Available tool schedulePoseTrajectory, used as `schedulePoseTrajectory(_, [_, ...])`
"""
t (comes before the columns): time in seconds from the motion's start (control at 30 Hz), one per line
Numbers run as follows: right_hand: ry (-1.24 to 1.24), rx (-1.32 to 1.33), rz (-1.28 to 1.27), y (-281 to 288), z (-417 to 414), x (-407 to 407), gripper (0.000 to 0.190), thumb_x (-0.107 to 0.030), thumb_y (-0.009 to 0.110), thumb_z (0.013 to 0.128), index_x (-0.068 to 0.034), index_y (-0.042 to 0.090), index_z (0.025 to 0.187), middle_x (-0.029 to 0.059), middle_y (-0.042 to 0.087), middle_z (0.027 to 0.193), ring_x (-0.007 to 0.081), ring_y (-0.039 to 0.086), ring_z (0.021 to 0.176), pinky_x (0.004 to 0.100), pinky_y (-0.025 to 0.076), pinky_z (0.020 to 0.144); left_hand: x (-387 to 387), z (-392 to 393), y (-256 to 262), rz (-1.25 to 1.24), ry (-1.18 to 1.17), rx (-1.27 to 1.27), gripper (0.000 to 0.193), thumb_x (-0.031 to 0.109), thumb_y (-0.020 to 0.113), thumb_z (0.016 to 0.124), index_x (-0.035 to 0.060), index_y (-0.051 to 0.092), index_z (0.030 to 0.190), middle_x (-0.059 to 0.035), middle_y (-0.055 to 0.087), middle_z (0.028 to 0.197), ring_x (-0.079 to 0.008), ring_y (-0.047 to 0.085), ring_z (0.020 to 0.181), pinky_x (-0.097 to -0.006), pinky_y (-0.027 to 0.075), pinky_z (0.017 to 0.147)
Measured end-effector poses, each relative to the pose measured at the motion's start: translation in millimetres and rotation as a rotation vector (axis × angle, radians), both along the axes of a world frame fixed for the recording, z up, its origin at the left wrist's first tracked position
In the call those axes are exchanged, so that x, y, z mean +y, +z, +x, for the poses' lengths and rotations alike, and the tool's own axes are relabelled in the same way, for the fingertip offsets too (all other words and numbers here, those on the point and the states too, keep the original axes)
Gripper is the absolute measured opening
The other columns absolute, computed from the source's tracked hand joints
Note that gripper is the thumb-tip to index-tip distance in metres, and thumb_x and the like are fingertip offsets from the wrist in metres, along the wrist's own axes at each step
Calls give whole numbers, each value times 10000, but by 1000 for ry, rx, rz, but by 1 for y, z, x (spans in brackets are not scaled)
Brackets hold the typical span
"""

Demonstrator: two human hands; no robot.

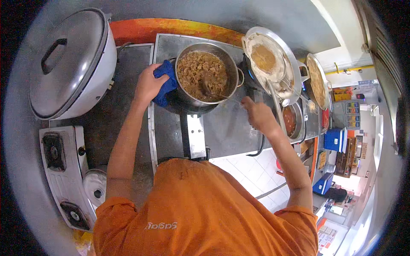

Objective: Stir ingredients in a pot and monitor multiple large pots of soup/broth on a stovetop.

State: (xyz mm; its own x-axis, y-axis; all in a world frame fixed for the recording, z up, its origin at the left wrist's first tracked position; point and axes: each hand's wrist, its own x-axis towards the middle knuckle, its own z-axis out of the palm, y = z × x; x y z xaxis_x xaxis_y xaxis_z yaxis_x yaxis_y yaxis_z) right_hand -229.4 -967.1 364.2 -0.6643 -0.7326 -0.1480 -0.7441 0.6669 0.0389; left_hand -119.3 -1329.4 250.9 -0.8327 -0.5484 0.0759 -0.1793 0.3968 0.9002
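Note:
A steel pot (235, 62) of brown minced-looking food (198, 68) stands in front of me on a single burner. My left hand (149, 82) grips a folded blue cloth (166, 86) against the pot's left handle, which is mostly covered. In my right hand (258, 115) is the thin handle of a metal ladle (208, 88); its bowl rests in the food at the near right side. The pot's right loop handle (240, 77) is bare.
To the right, a wide pan (290, 68) holds frothy oil, with a wire skimmer (296, 89) over it. Beyond are a pot of red sauce (290, 121) and another large pan (316, 81). At left stand a big lidded cooker (102, 64) and a two-burner stove (65, 176).

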Motion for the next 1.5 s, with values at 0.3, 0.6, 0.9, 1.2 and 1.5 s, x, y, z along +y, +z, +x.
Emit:
schedulePoseTrajectory(0.3, [-99, 75, -204, -40, 34, 32, 382, 9, 520, 833, -76, 607, 1195, 204, 675, 865, 413, 663, 751, 500, 534, 649, 0, -1, -4, 2, -1, 24, 435, 180, 746, 782, -22, 658, 1157, -228, 706, 1032, -337, 697, 967, -385, 526, 866])
schedulePoseTrajectory(0.6, [-169, 77, -280, -62, 37, 35, 371, 8, 525, 866, -85, 617, 1213, 219, 683, 929, 407, 671, 753, 489, 540, 629, -3, -3, -6, 0, -25, 4, 414, 169, 743, 783, -14, 664, 1146, -220, 708, 1019, -326, 702, 939, -391, 534, 842])
schedulePoseTrajectory(0.9, [-392, -387, -523, -59, 36, 31, 233, -35, 515, 928, -31, 668, 1104, 214, 682, 882, 360, 660, 784, 420, 503, 724, -3, -2, -9, -36, -11, 21, 381, 135, 758, 788, -29, 663, 1118, -183, 715, 993, -283, 696, 914, -369, 526, 848])
schedulePoseTrajectory(1.2, [-671, -697, -709, -76, 45, 37, 221, -201, 545, 1016, -61, 714, 1046, 6, 493, 666, 107, 448, 630, 272, 373, 591, -4, -3, -10, 40, -33, 30, 413, 186, 733, 794, -2, 661, 1155, -215, 706, 1047, -347, 693, 968, -392, 525, 868])
schedulePoseTrajectory(1.5, [-667, -710, -634, -81, 36, 40, 211, -195, 551, 1009, -62, 714, 1030, 32, 499, 668, 120, 469, 623, 288, 390, 578, -4, -6, -19, 83, -2, -9, 416, 180, 741, 788, -3, 658, 1152, -218, 698, 1064, -343, 686, 993, -391, 523, 876])
